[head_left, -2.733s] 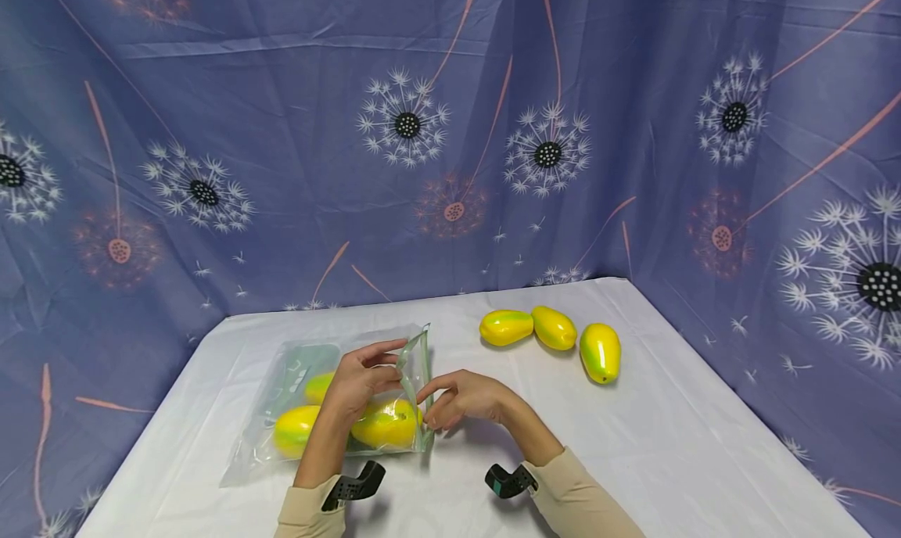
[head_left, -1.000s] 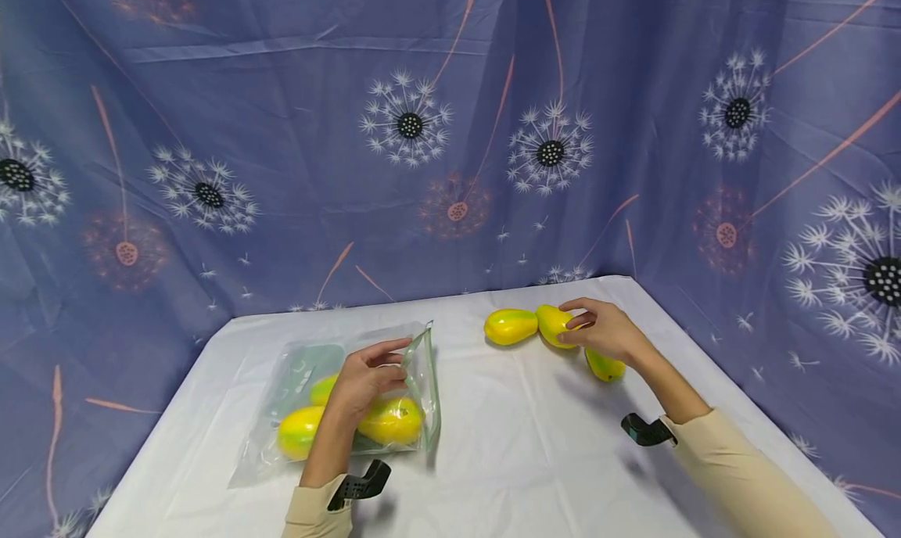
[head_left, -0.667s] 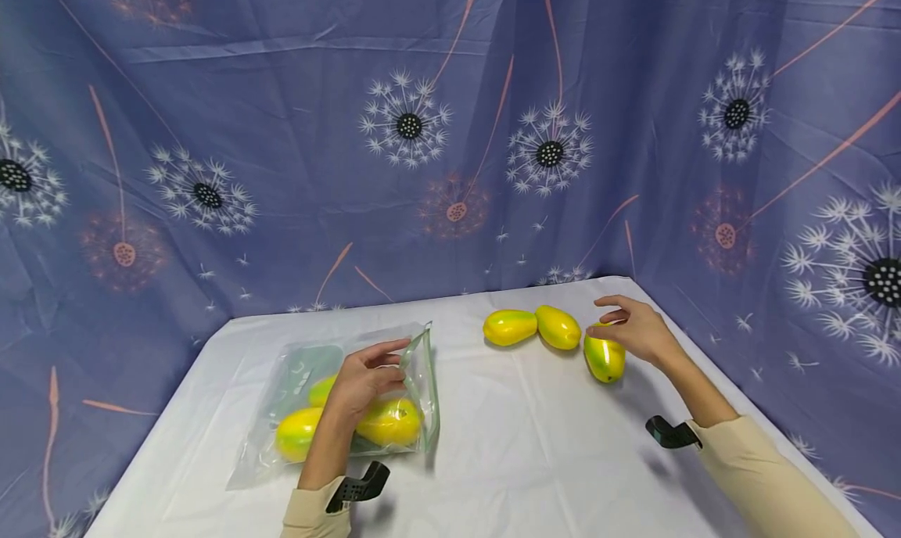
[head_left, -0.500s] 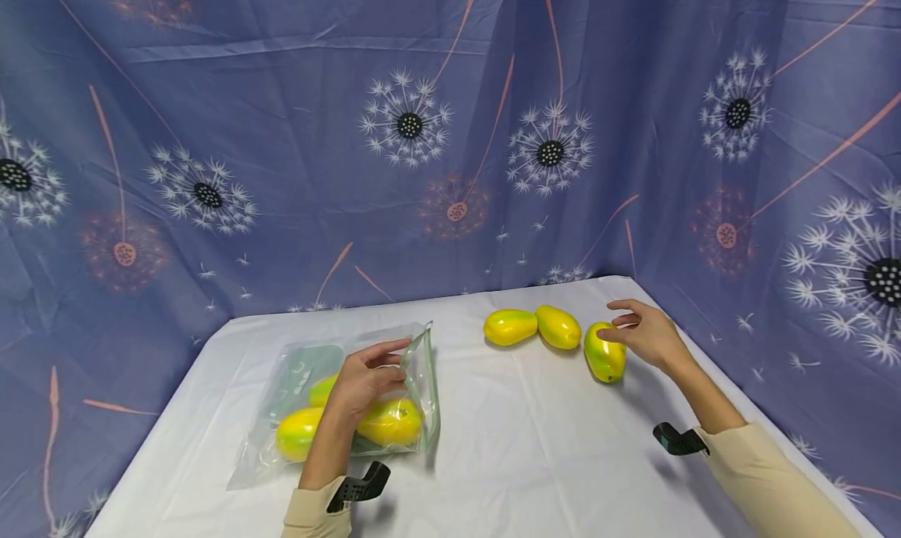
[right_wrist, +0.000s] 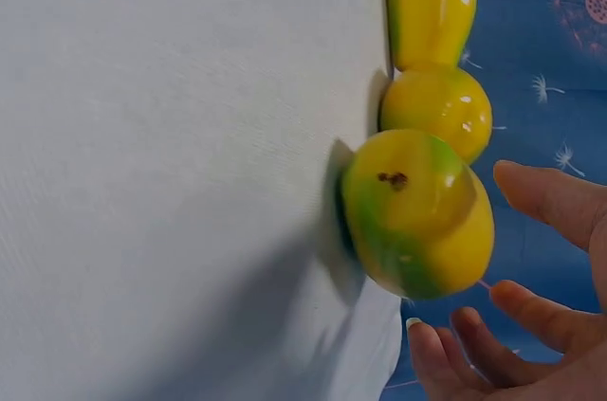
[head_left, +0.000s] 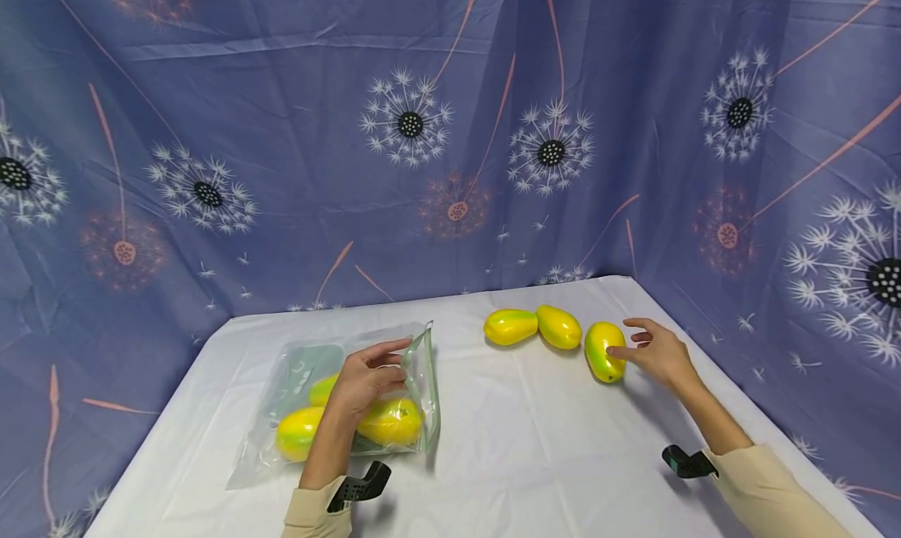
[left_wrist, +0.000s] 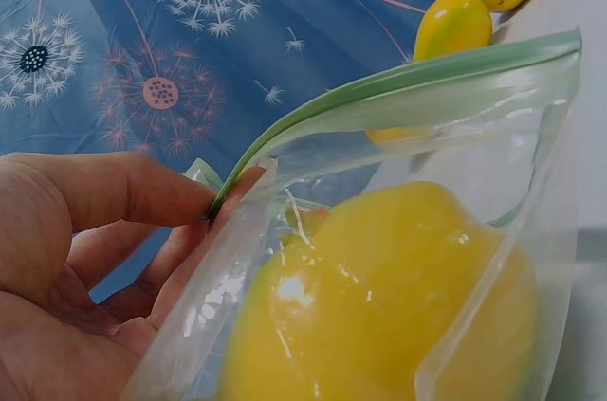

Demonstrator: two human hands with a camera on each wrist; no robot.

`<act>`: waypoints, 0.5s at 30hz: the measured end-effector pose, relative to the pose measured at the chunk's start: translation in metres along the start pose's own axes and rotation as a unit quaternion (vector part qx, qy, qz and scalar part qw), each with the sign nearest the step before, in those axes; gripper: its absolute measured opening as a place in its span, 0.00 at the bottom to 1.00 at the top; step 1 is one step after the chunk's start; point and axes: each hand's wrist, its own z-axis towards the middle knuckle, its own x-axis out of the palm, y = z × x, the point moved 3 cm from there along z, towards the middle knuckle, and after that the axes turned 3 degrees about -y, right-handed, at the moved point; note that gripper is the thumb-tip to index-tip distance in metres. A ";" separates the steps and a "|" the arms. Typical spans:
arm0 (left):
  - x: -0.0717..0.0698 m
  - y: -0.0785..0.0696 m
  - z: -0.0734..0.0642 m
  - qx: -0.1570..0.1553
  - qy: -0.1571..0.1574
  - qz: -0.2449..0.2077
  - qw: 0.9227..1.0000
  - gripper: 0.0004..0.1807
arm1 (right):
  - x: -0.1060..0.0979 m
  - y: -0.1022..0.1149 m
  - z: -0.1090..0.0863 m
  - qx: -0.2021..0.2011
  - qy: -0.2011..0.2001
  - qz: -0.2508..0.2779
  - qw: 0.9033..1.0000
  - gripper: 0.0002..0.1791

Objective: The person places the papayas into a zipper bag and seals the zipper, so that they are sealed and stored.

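Bag [head_left: 304,370] still pinched by left hand [head_left: 361,380]; right hand [head_left: 660,355], spread, shifted beside rightmost fruit [head_left: 598,346].

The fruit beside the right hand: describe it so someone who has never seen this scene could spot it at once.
On the right of the white table, find three yellow fruits lying outside the bag. Take the rightmost one, beside the right hand. Of those three, it alone shows a dark spot on its near end.
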 end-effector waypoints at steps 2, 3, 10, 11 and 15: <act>0.000 0.000 0.000 -0.001 -0.001 -0.002 1.000 0.29 | 0.003 -0.001 0.000 0.006 0.005 -0.001 1.000 0.47; 0.000 0.001 0.000 -0.001 0.000 -0.003 1.000 0.29 | 0.004 -0.002 0.000 0.010 0.009 -0.003 1.000 0.48; 0.001 0.002 0.000 -0.006 0.002 -0.002 1.000 0.29 | 0.013 -0.006 0.000 0.025 0.019 -0.007 0.999 0.48; 0.001 0.002 0.001 -0.005 0.003 0.000 1.000 0.29 | 0.013 -0.006 0.000 0.026 0.020 -0.006 0.999 0.48; 0.000 0.002 0.001 0.000 -0.001 -0.001 1.000 0.29 | 0.016 -0.005 0.001 0.025 0.023 -0.001 0.999 0.49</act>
